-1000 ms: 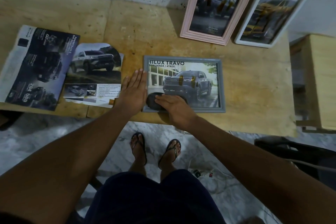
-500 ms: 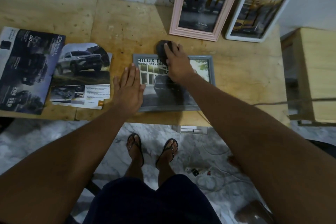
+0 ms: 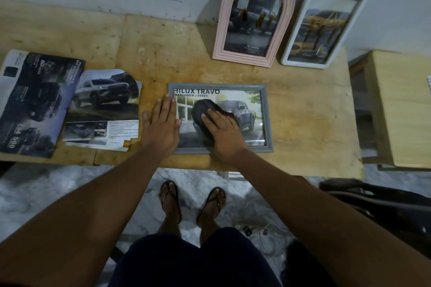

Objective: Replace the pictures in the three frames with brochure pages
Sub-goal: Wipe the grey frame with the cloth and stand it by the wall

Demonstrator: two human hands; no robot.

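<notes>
**Counter** – worn yellowish wooden counter [image 3: 163, 53], set against a pale wall.

**Item 1** – grey rectangular picture frame [image 3: 269, 119], lying flat near the counter's front edge at mid-length. It holds a brochure page with a truck and the heading "HILUX TRAVO" [image 3: 233, 95].

**Item 2** – pink arched frame [image 3: 222, 30], at the back edge, leaning on the wall.

**Item 3** – white rectangular frame [image 3: 305, 64], just beside Item 2, towards the right back corner, also leaning.

**Item 4** – dark folded brochure sheet [image 3: 32, 102] and a cut page showing a silver truck [image 3: 105, 105], overlapping at the counter's left end.

**Left hand** [image 3: 161, 128] – palm down, fingers straight and together, across Item 1's left rim. The grip is apart and holds nothing.

**Right hand** [image 3: 224, 133] – arm extended, fingers laid nearly straight over a dark rounded pad [image 3: 203, 109], pressing it on the glass. The grip is not closed round it.
</notes>
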